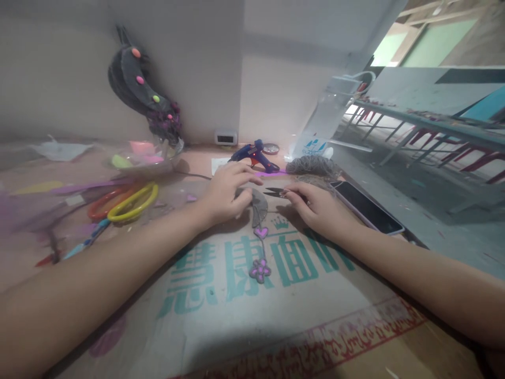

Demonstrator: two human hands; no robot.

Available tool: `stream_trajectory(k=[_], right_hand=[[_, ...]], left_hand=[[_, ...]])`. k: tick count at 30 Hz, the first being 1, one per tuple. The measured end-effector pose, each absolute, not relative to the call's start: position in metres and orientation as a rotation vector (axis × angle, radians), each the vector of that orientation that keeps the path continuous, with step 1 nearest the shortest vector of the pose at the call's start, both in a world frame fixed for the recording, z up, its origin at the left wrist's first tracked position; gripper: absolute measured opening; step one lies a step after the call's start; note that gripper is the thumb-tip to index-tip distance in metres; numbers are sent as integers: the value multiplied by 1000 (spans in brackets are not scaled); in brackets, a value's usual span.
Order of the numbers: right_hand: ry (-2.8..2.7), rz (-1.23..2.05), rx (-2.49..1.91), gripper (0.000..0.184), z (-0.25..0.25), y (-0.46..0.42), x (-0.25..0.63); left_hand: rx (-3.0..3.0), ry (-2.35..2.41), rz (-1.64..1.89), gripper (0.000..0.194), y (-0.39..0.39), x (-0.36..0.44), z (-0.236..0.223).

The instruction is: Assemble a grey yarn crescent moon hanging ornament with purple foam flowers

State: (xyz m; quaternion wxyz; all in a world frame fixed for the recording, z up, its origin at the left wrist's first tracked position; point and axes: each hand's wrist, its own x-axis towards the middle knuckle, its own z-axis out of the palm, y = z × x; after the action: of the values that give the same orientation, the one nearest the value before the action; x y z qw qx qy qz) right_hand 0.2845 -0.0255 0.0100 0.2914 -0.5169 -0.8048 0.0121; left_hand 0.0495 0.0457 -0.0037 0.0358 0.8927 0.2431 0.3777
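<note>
A grey crescent-shaped craft piece [260, 206] lies on the printed board, with a purple heart [261, 232] and a grey-and-purple flower [260, 270] strung below it on a cord. My left hand [226, 193] rests at the crescent's upper left, thumb and fingers around its end; the fingertips are partly hidden. In my right hand [311, 202] is a small pair of scissors [276, 192], pinched between thumb and fingers, its dark blades pointing left toward the crescent without touching it.
Beyond my hands are a blue glue gun [254, 154], grey yarn [313, 165] and a plastic container [325, 116]. A phone [369, 207] lies right. Yellow-handled scissors [134, 202] lie left, near a plastic tray [145, 163]. A dark crescent ornament [134, 79] stands against the wall.
</note>
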Motion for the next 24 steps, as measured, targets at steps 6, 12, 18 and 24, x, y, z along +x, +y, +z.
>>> stream_trajectory(k=[6, 12, 18, 24], right_hand=[[-2298, -2, -1293, 27, 9, -27, 285], [-2233, -31, -1345, 25, 8, -26, 285], [-2107, 34, -1415, 22, 5, -23, 286], [-2127, 40, -1416, 21, 2, -21, 287]], left_hand=[[2929, 698, 1119, 23, 34, 54, -2], [3020, 824, 1134, 25, 36, 56, -5], [2945, 1012, 1095, 26, 48, 51, -5], [2917, 963, 1121, 22, 45, 52, -3]])
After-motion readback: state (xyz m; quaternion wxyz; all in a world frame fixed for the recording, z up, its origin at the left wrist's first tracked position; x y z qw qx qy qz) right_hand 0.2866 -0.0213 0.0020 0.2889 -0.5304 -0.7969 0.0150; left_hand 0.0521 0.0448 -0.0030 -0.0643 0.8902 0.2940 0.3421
